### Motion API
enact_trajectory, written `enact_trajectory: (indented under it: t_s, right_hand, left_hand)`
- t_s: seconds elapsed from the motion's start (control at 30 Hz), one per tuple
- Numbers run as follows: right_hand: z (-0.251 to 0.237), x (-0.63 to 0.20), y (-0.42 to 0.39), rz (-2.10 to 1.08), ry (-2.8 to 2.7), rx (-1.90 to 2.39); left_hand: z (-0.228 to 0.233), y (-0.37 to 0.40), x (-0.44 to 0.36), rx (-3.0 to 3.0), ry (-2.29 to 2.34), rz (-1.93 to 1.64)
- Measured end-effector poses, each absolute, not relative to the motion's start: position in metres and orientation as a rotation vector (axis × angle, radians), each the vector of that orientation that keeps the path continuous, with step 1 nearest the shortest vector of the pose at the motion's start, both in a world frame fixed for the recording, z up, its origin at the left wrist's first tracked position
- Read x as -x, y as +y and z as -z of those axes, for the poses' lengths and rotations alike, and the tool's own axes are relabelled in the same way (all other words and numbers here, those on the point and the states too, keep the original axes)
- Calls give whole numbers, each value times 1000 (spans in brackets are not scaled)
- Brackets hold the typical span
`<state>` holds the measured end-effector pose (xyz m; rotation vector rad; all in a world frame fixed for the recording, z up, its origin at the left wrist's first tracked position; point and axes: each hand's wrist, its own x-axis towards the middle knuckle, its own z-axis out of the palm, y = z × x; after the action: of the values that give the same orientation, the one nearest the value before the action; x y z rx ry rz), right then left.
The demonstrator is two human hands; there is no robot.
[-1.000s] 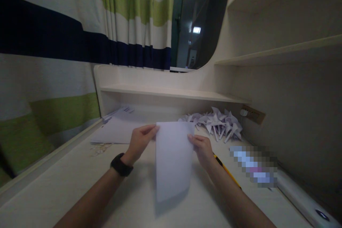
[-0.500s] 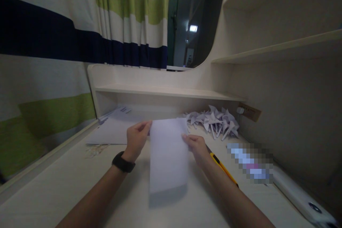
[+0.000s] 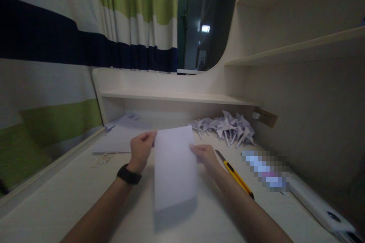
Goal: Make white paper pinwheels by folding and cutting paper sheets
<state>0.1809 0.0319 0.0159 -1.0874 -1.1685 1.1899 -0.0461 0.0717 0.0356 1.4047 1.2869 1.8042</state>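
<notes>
White paper sheet (image 3: 174, 167) is held upright over the desk (image 3: 71, 205), pinched at its upper corners: left hand (image 3: 140, 150) grips the top left edge between thumb and fingers, right hand (image 3: 205, 155) clamps the top right edge likewise. Both hands are closed on the sheet; a dark wristband (image 3: 129, 174) sits on the left wrist. In my judgement, good handling here calls for even tension from both hands and square corners, with light pressure so the sheet does not crease. The sheet appears tall, narrow, plain and smooth, its lower edge hanging free above its shadow. A yellow utility knife (image 3: 235, 174) lies just beside the right forearm. Folded paper shapes (image 3: 225, 127) are heaped behind, flat sheets (image 3: 119, 138) to the left.
</notes>
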Motion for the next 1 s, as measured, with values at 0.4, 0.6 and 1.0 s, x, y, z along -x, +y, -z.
enact_trajectory:
  t_s: [0.4,0.6,1.0]
  right_hand:
    - [-9,-182,35,-1266,-1202,1149]
    - [-7,-182,34,-1262,-1221,1140]
    - [-2,-182,38,-1211,-1221,1133]
  left_hand:
    - [-32,79,52,-1356,1344,-1768]
    - [-33,79,54,-1377,1353,-1790]
    - [-32,82,55,-1294,1293,-1807]
